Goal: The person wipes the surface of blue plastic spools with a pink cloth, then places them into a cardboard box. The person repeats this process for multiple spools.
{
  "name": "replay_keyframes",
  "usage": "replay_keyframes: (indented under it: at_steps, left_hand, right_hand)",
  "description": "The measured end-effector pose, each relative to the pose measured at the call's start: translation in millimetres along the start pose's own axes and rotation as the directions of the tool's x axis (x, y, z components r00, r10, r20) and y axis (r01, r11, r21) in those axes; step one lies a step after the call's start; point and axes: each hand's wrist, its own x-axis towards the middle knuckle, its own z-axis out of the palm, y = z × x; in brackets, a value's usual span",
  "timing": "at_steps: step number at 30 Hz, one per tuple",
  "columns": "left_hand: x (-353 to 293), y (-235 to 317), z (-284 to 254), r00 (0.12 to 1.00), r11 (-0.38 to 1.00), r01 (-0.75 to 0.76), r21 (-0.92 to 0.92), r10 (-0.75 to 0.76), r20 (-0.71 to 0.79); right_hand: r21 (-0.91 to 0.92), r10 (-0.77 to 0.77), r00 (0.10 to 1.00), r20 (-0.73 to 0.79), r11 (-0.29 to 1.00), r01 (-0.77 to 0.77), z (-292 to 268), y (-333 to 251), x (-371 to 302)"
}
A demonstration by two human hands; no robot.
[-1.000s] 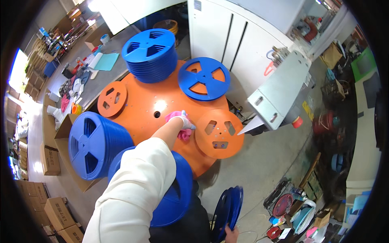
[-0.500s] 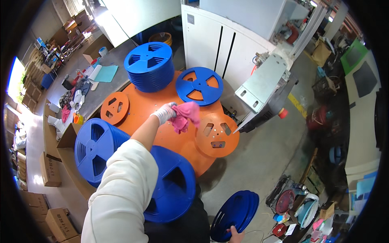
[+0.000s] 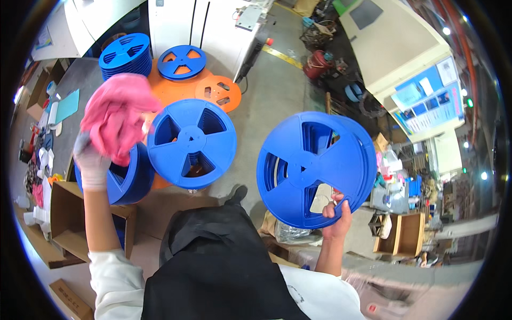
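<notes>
A crumpled pink cloth [image 3: 120, 109] is gripped in my left hand [image 3: 93, 165], which wears a pale glove and is raised at the left. My bare right hand [image 3: 337, 216] closes round the lower rim of a few blue plastic reels [image 3: 282, 160], held together and tilted at the right. Each reel has a round hub and wedge-shaped openings. Between my hands stands a stack of blue reels [image 3: 191, 136] on the orange turntable [image 3: 165, 88]. Another blue stack [image 3: 140, 178] sits partly behind my left hand and the cloth.
Farther back on the turntable are a tall blue reel stack [image 3: 127, 53], a low blue reel [image 3: 182, 61] and an orange disc [image 3: 220, 92]. A white cabinet [image 3: 178, 21] stands behind. A cardboard box [image 3: 80, 213] is at the lower left, a cluttered grey table [image 3: 74, 85] beyond it.
My left hand has drawn back from over the turntable, still holding the cloth. My right hand has lifted the blue reels from low at the right into full view. The view has swung right.
</notes>
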Motion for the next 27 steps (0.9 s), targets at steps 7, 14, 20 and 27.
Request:
replay_keyframes:
  at_steps: [7,14,20,27]
  left_hand:
    - [-143,121,-108,0.701,0.186,0.368,-0.911,-0.699,0.140]
    - [-231,220,-135,0.709,0.171,0.400,-0.900,-0.680,0.186]
    - [-273,283,-156,0.797,0.650,0.497,-0.575,-0.604,0.006]
    - [-339,329,-117,0.813,0.832,0.554,0.011,-0.544,0.208]
  right_hand:
    - [0.286,-0.024,0.978,0.207,0.958,-0.037,-8,-52,-109]
    - [0.558,0.105,0.834,0.542,0.697,-0.450,9,-19,-165]
    - [0.497,0.253,0.691,0.677,0.535,-0.683,19,22,-234]
    - [0.146,0.437,0.382,0.814,0.483,-0.864,43,34,-300]
